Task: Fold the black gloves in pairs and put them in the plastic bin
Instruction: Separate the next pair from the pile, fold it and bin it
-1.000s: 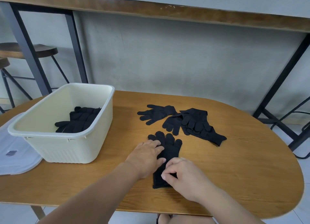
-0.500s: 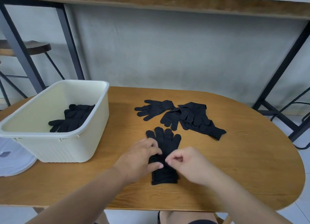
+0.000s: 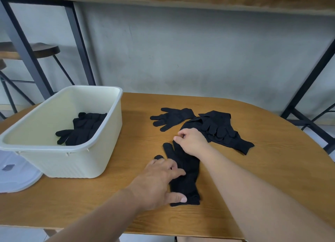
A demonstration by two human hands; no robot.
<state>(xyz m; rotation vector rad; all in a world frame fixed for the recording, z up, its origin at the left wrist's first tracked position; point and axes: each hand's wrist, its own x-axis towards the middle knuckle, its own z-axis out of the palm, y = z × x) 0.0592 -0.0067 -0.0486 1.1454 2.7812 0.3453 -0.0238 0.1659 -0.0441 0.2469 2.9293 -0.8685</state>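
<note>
- Since half a second ago, your right hand has gone from the middle of the pair up to its fingertip end, while your left hand has slid down toward the cuff.
- Your right fingers are curled together, pinched at the top edge of the pair's finger end; whether cloth is truly caught between them you cannot tell from this view.
- Your left hand lies flat with fingers spread apart, pressing the lower half of the pair against the tabletop; the thumb rests near the cuff.
- That pair lies stacked lengthwise on the tabletop in front of you, cuff toward you, fingers pointing away. One glove finger and a thumb tip show to the left of your right hand.
- Beyond your right hand sits a loose pile of black gloves, and one single glove lies spread just left of it, touching the pile's edge.
- To your left stands the cream bin, with folded gloves already lying in its bottom near the right wall.
- Left of the bin, a white lid rests on the tabletop, partly under the bin's corner.
</note>
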